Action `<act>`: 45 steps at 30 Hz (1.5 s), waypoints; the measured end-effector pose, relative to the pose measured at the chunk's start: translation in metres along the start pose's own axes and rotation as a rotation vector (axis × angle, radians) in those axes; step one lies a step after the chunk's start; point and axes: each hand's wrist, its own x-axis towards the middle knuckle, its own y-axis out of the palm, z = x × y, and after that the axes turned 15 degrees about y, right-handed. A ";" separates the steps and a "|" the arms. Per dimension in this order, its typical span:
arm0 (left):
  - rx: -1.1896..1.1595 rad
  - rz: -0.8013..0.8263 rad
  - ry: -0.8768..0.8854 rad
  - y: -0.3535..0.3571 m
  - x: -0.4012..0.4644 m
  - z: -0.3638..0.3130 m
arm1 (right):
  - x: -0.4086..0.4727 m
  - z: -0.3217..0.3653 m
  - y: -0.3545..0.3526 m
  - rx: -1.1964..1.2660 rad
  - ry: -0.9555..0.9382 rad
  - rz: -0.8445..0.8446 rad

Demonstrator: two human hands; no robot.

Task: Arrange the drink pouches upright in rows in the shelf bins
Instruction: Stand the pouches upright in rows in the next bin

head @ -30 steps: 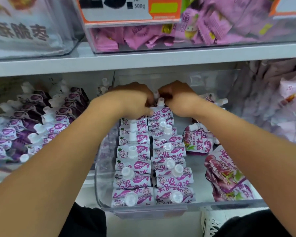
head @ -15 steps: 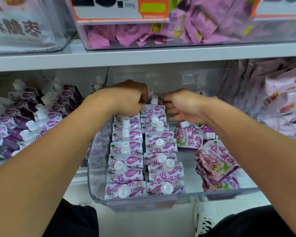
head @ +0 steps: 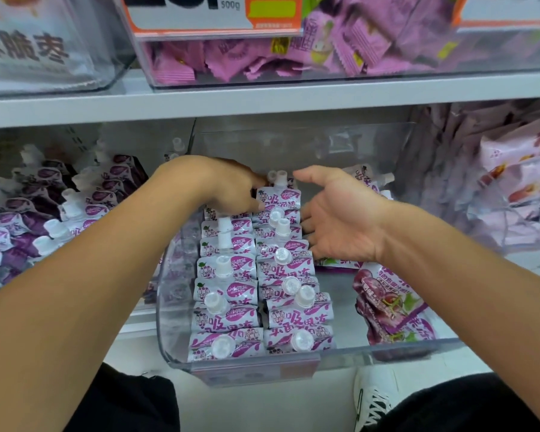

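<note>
Pouches (head: 261,275) stand upright in two rows along the left wall of the clear bin (head: 175,347), from its front edge toward the back. Loose pouches (head: 390,310) lie flat near the front right corner, not yet stood up. Farther in, the right hand (head: 337,219) is spread, palm facing left, fingers straight beside the right row and gripping nothing. At the back, the left hand (head: 231,188) rests curled over the left row, fingertips touching the rearmost pouch (head: 279,198); whether it pinches this cannot be told. To finish the step well, press both rows together from the sides, keeping spouts up, before adding a third row.
</note>
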 end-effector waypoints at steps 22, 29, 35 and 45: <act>-0.053 -0.134 0.129 0.017 -0.019 -0.008 | -0.037 -0.040 0.005 -0.065 0.105 -0.029; -0.150 -0.296 0.260 0.014 -0.015 -0.009 | -0.046 -0.055 0.015 0.099 0.166 0.102; -0.163 -0.307 0.230 0.011 -0.014 -0.013 | -0.056 -0.061 0.011 0.032 0.139 0.011; -0.200 -0.252 0.305 0.013 -0.014 -0.012 | -0.054 -0.057 0.018 -0.020 0.172 0.097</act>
